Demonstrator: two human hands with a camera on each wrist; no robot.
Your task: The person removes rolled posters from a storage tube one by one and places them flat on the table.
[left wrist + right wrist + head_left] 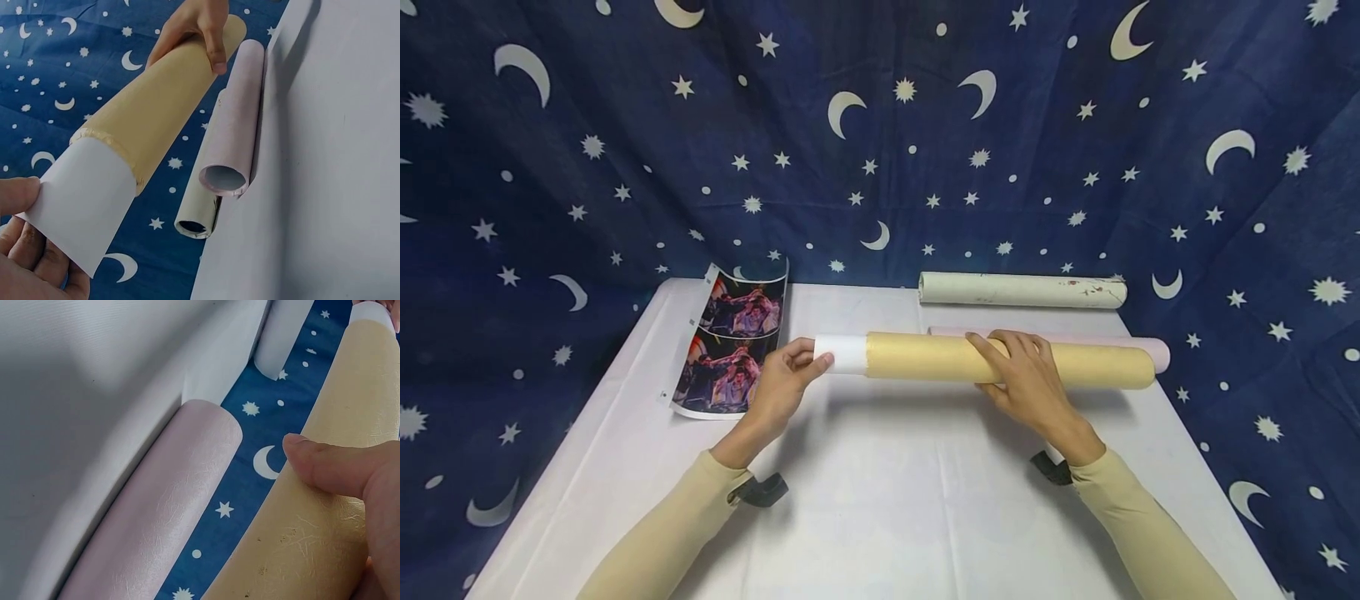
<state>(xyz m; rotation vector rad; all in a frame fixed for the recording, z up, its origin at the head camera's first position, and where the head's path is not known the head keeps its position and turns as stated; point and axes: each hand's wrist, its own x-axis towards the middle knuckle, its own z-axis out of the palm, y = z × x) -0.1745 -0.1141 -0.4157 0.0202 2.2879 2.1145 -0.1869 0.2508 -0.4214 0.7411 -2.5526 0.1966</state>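
Note:
My right hand (pixel 1022 375) grips a yellow paper tube (pixel 925 357), held level above the table, with the thumb along its near side. Out of the tube's left end sticks a rolled white sheet (pixel 841 354). My left hand (pixel 784 379) pinches the outer edge of this sheet between thumb and fingers, as the left wrist view also shows. How far the sheet reaches inside the tube is hidden. Just behind the yellow tube lies a pink tube (pixel 1159 354), mostly covered by it in the head view; its open end (pixel 225 180) shows in the left wrist view.
A cream tube (pixel 1015 289) with a small branch pattern lies at the back right of the white table (pixel 880 500). Curled printed pictures (pixel 730 367) lie at the left, close to my left hand. A blue curtain (pixel 880 125) with moons and stars hangs behind.

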